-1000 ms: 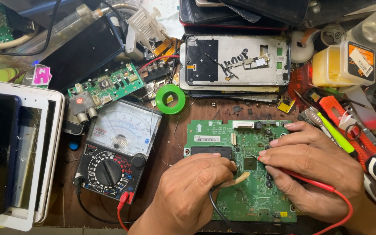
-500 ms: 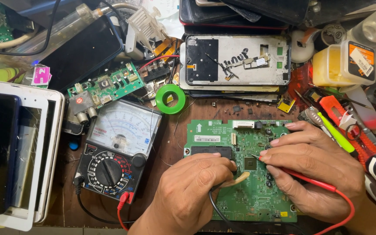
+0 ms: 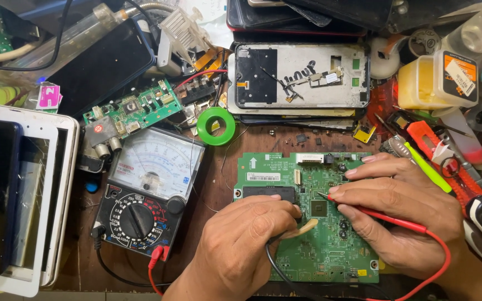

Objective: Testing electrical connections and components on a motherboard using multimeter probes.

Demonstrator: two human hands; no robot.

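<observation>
I see a large green printed circuit board [image 3: 313, 223] lying flat on the cluttered wooden bench [image 3: 218, 189], lower centre of the frame. My right hand [image 3: 403, 217] is closed around a red-handled meter probe [image 3: 386, 218], its metal tip touching the board just left of the fingertips, above a small square black chip [image 3: 319, 208]. My left hand [image 3: 246, 245] is curled shut over a black lead [image 3: 277, 273]; a pale tip [image 3: 305, 227] pokes out from the fist onto the board.

To the left sits a black analog multimeter with a white dial face [image 3: 149, 192], red and black leads plugged in at its base. I judge the probing to be under way, both tips on the board; nothing shows a reading taken.

The needle's position is too faint to read. The left probe's body is hidden in the fist, and the board's lower edge is covered by both hands.
</observation>
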